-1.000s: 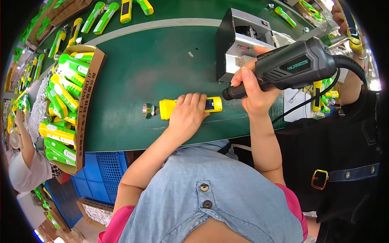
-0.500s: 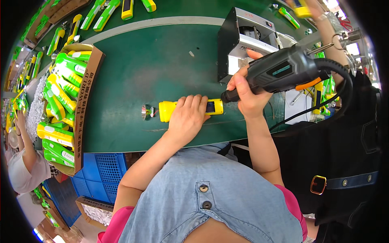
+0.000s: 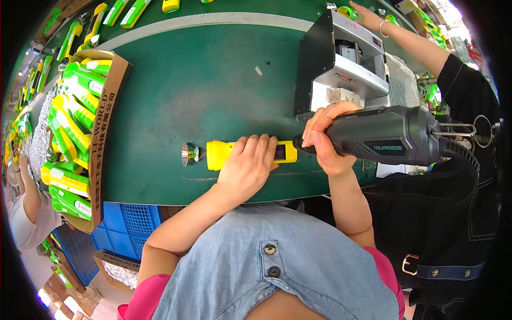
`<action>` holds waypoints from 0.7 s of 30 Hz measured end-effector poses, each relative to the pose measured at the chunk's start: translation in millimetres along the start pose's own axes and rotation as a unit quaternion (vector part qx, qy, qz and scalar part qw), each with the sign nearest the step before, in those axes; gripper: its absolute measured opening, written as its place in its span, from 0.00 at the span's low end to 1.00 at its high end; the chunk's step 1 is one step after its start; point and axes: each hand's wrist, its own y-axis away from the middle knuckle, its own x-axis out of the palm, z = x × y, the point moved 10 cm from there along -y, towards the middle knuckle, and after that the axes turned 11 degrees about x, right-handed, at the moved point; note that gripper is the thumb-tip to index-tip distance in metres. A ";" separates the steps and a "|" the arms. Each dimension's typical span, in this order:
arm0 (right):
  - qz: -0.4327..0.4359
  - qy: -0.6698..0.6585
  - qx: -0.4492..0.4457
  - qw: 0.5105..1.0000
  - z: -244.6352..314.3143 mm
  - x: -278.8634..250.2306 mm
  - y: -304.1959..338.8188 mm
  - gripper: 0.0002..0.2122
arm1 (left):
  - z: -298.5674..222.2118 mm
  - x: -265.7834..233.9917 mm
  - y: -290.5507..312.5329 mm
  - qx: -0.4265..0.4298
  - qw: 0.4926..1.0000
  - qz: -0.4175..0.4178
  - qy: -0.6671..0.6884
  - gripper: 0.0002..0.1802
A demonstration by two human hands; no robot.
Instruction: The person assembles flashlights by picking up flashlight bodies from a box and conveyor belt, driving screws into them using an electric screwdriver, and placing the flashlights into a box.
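A yellow flashlight body [image 3: 216, 155] lies sideways on the green tabletop, with my left hand [image 3: 248, 164] wrapped over its middle. Out of its wide left end, on thin wires, comes a shiny reflector [image 3: 187, 154] that rests on the table. My right hand [image 3: 329, 140] grips the front of a black electric screwdriver [image 3: 381, 136], held level. The screwdriver's nose points left at the flashlight's narrow end and looks to touch it; the bit's tip cannot be made out.
A cardboard box [image 3: 109, 120] of green and yellow flashlights stands at left. Ahead on the right is a silver and black machine [image 3: 341, 64]. A co-worker's arm [image 3: 416, 45] reaches in behind it. Blue crates [image 3: 125, 224] sit below the table edge.
The screwdriver has swung from slanting to level, its nose now against the flashlight's narrow end. My left hand keeps its hold. The co-worker's hand no longer carries a yellow thing.
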 end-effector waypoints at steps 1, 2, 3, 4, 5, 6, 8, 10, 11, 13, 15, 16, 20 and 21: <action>0.005 0.047 -0.010 0.999 1.3 0.8 0.1 0.06 | -0.2 0.2 0.1 0.002 1.000 -0.002 0.001 0.30; 0.009 0.095 -0.021 0.995 4.0 1.3 1.7 0.06 | -1.2 0.4 0.6 0.001 1.000 -0.002 0.007 0.30; 0.007 0.099 -0.023 0.995 4.0 2.3 3.4 0.06 | -2.1 0.1 1.2 0.000 1.000 -0.004 0.013 0.30; -0.025 0.057 -0.004 0.998 -0.9 -1.2 3.9 0.07 | -3.0 -1.1 1.1 0.003 1.000 -0.007 0.014 0.30; -0.056 0.015 0.014 0.998 -4.7 -6.4 3.0 0.09 | -0.4 -1.6 -0.1 -0.001 1.000 -0.010 0.015 0.30; -0.053 0.077 -0.006 0.996 4.4 -2.7 0.6 0.25 | 1.0 -2.2 -0.4 -0.006 1.000 -0.013 0.017 0.30; -0.069 0.079 -0.086 0.991 36.3 -6.8 3.7 0.26 | 1.0 -2.5 2.1 -0.011 0.999 -0.027 0.013 0.30; -0.099 0.049 -0.204 0.973 83.7 -15.6 14.0 0.28 | 1.3 -5.8 3.7 -0.020 0.998 -0.044 0.034 0.30; -0.118 0.022 -0.249 0.961 108.4 -24.5 17.8 0.29 | -1.8 -6.8 2.7 -0.012 0.998 -0.047 0.037 0.30; -0.125 0.015 -0.297 0.946 135.2 -32.5 15.6 0.26 | 0.7 -6.9 4.2 -0.018 0.998 -0.050 0.025 0.30; -0.207 0.095 -0.300 0.926 137.5 -51.8 14.0 0.23 | -0.7 -8.0 2.8 -0.015 0.998 -0.053 0.025 0.30; -0.224 0.095 -0.287 0.926 130.2 -60.6 9.6 0.22 | -0.9 -8.9 2.1 -0.016 0.998 -0.055 0.026 0.30; -0.252 0.087 -0.237 0.934 99.2 -72.2 0.2 0.22 | -0.7 -10.3 2.2 -0.016 0.998 -0.058 0.028 0.30; -0.252 0.087 -0.237 0.934 97.5 -72.3 0.7 0.22 | -0.6 -10.2 2.6 -0.016 0.998 -0.059 0.030 0.30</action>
